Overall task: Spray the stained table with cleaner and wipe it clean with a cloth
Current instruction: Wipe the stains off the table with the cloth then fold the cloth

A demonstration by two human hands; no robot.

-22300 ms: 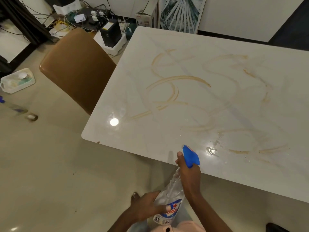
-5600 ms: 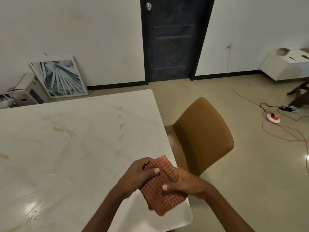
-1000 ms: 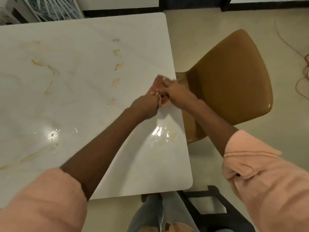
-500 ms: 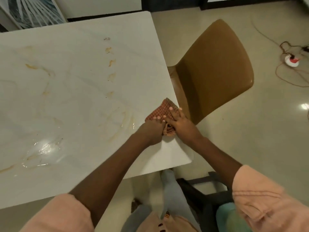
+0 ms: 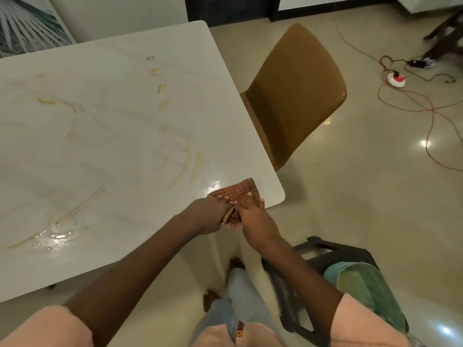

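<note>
Glossy beige floor point(image 5: 350, 209), brown chair point(image 5: 295, 91), red cable point(image 5: 426, 106) (tangled), possibly dark door point(image 5: 225, 6).

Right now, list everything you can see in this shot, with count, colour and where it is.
table: one, white marble, left, brown streaks and wet patches
cloth: one, red checked, table's near right corner
chair: one, brown, right of table
picture: one, leaning on wall, top left
cables: red and black, floor right
stool: one, black, lower right
left hand: on cloth
right hand: on cloth
</note>
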